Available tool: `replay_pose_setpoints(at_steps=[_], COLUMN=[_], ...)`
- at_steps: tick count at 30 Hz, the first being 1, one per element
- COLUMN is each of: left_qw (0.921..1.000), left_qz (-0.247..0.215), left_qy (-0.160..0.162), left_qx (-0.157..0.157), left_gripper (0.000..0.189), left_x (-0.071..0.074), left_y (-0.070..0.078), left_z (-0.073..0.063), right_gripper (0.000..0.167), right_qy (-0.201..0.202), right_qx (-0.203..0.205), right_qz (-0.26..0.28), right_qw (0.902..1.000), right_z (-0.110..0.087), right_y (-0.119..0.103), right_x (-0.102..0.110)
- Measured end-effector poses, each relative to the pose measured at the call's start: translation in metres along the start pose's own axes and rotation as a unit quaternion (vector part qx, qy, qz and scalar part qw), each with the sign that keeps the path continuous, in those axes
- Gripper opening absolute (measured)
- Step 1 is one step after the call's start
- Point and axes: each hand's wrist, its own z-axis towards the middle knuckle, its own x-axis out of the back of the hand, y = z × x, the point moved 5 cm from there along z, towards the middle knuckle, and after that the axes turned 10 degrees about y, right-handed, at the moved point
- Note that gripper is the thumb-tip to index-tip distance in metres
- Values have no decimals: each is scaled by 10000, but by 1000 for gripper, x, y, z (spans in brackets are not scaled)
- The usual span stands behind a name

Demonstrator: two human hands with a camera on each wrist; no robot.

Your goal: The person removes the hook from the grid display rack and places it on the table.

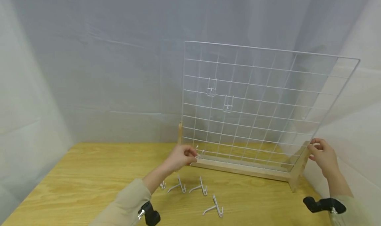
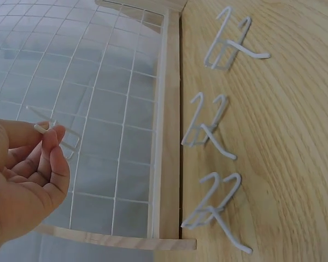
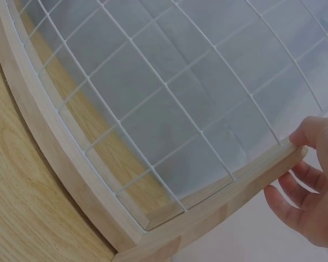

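Note:
Between thumb and fingertips my left hand (image 1: 181, 157) pinches a white wire hook (image 2: 68, 143), held in front of the lower left of a white wire grid panel (image 1: 253, 85). The grid stands upright in a wooden base (image 1: 241, 169). My right hand (image 1: 325, 157) grips the top of the base's right side post (image 3: 251, 174), thumb on one side and fingers curled round the other. Two hooks, an upper hook (image 1: 211, 87) and a lower hook (image 1: 228, 104), hang on the grid's left half.
Several loose white hooks lie on the wooden table in front of the base, among them a near hook (image 1: 215, 207), a middle hook (image 1: 200, 187) and a left hook (image 1: 178, 185). The left side post (image 1: 180, 133) rises behind my left hand. Pale curtains (image 1: 119, 70) surround the table (image 1: 98, 173).

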Motion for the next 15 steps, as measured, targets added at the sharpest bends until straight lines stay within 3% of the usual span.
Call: replay_pose_setpoints(at_steps=[15], left_qw=[9958], left_qz=[545], left_qy=[-689], left_qx=[-244], left_gripper=[15], left_x=[-4], left_y=[-11], left_z=[-23], right_gripper=[20], right_qy=[-55], right_qx=[34], right_qz=[-57], right_qw=[10000], right_z=[1], right_y=[1], right_x=[0])
